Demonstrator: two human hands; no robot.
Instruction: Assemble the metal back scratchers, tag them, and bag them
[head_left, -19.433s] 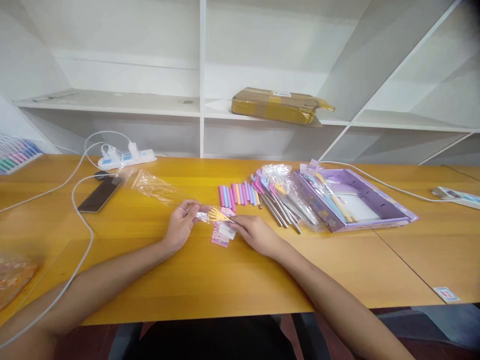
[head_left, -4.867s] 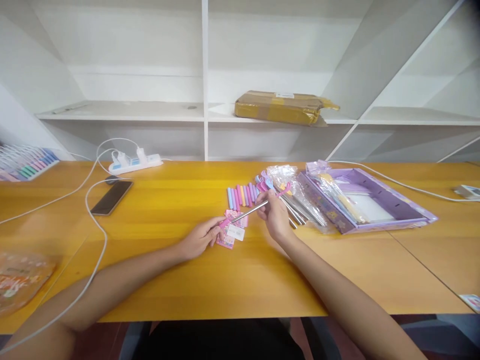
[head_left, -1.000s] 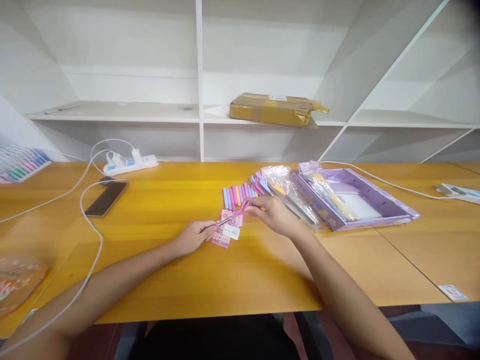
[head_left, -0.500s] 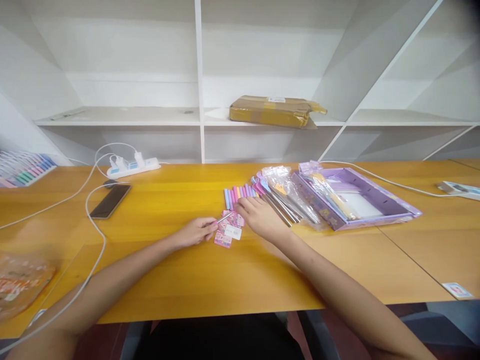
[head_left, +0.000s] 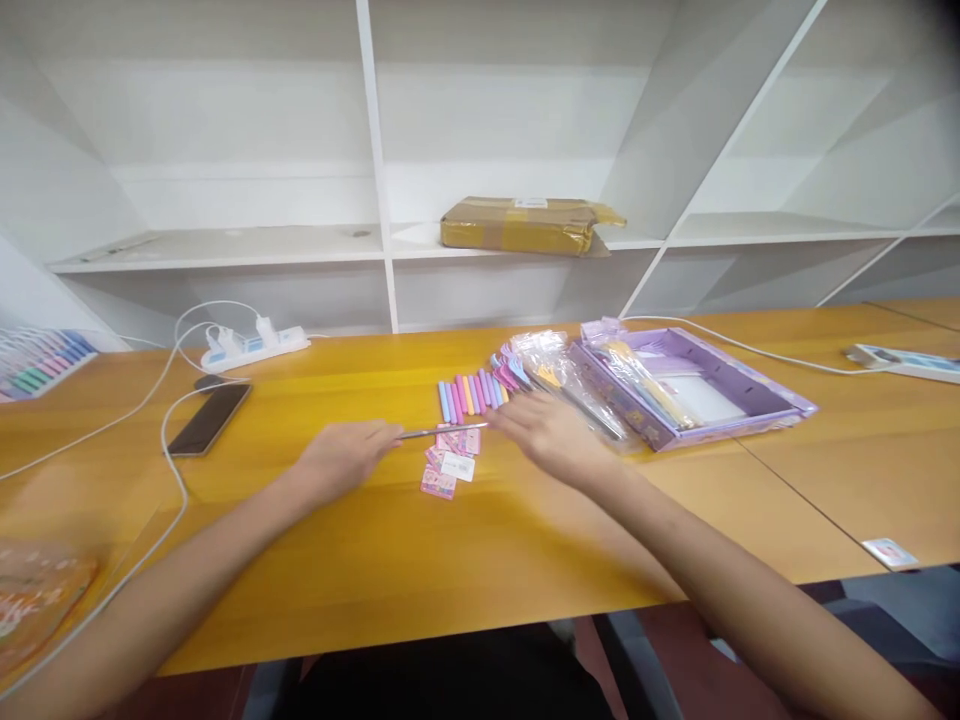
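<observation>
My left hand (head_left: 349, 455) is closed around one end of a thin silver metal rod (head_left: 441, 432), which lies almost level above the table. My right hand (head_left: 544, 430) is at the rod's other end, its fingertips pressed together there; the pinch is partly hidden. Beneath the rod are several pink printed cards (head_left: 438, 482) and a white label (head_left: 457, 466). Just behind is a row of coloured tubes (head_left: 465, 396) in blue, pink, purple and orange. Beside my right hand lie metal-shafted pieces with coloured claw-like heads (head_left: 513, 368), partly covered by my hand.
A clear plastic bag (head_left: 546, 350) and a purple tray (head_left: 757, 430) holding wrapped items stand to the right. On the left are a phone (head_left: 210, 418), a power strip (head_left: 259, 350) and white cables. A taped cardboard box (head_left: 517, 228) rests on the shelf.
My hands have moved apart, the left one leftward and the right one rightward. More of the metal rod shows between them. The view has shifted slightly.
</observation>
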